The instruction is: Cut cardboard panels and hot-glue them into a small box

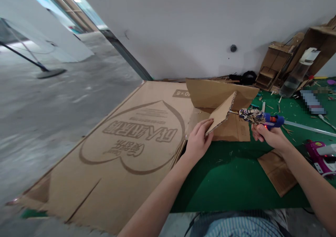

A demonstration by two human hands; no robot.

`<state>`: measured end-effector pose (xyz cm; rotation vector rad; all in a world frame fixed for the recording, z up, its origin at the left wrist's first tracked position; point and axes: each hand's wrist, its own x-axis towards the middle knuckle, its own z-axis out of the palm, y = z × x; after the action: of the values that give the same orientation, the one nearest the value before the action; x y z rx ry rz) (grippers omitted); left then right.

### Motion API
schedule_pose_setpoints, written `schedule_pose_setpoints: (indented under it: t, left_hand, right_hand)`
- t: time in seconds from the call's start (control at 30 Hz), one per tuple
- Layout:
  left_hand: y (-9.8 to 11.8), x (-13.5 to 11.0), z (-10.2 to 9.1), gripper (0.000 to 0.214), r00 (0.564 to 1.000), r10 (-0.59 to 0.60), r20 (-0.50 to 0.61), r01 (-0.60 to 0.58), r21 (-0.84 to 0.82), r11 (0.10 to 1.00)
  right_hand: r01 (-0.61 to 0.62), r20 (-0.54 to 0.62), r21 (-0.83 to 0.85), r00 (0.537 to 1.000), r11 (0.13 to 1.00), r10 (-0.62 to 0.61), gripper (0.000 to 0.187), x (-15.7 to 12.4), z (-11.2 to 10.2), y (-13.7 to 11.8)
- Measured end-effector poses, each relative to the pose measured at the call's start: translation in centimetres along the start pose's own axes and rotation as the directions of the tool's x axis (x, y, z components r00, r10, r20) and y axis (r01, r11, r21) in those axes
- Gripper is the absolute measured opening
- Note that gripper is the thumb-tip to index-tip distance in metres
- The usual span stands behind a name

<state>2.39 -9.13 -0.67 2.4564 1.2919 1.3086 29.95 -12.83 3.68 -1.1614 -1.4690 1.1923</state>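
Note:
My left hand (198, 138) grips the lower edge of a cardboard panel (219, 114), which stands tilted within a larger folded piece of cardboard (210, 94). In my right hand (269, 135) is a blue hot glue gun (269, 120), its front wrapped in a tangle of dried glue and scraps. The nozzle touches or nearly touches the panel's corrugated edge. A long clear glue stick (309, 127) sticks out of the gun's back end. A loose flat cardboard piece (277, 172) lies below my right wrist.
A large printed cardboard sheet (126, 191) covers the left side of the green table (210, 184). On the right are a magenta tool (319, 156), a clear bottle (295, 76), a pixelated device (312, 101) and cardboard constructions (274, 64). Behind stands a white wall (189, 30).

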Motion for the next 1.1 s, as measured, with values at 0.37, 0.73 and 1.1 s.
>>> schedule_pose_setpoints:
  t: [0.37,0.73,1.1]
  left_hand:
    - [-0.38,-0.01,0.22,0.031,1.000,0.026,-0.002,-0.026,0.007,1.000]
    - [-0.10,0.09,-0.06,0.030,0.999,0.035,0.000,-0.035,-0.003,0.999]
    - [0.17,0.19,-0.20,0.029,0.999,0.036,-0.010,-0.036,-0.006,0.999]
  right_hand:
    - [0.030,0.029,-0.001,0.999,1.000,-0.030,0.054,-0.27,0.26,-0.61]
    - [0.088,-0.024,0.092,0.996,0.992,-0.086,0.041,0.19,0.40,-0.22]
    - [0.075,-0.076,0.062,0.995,0.995,-0.071,0.047,0.40,0.39,-0.18]
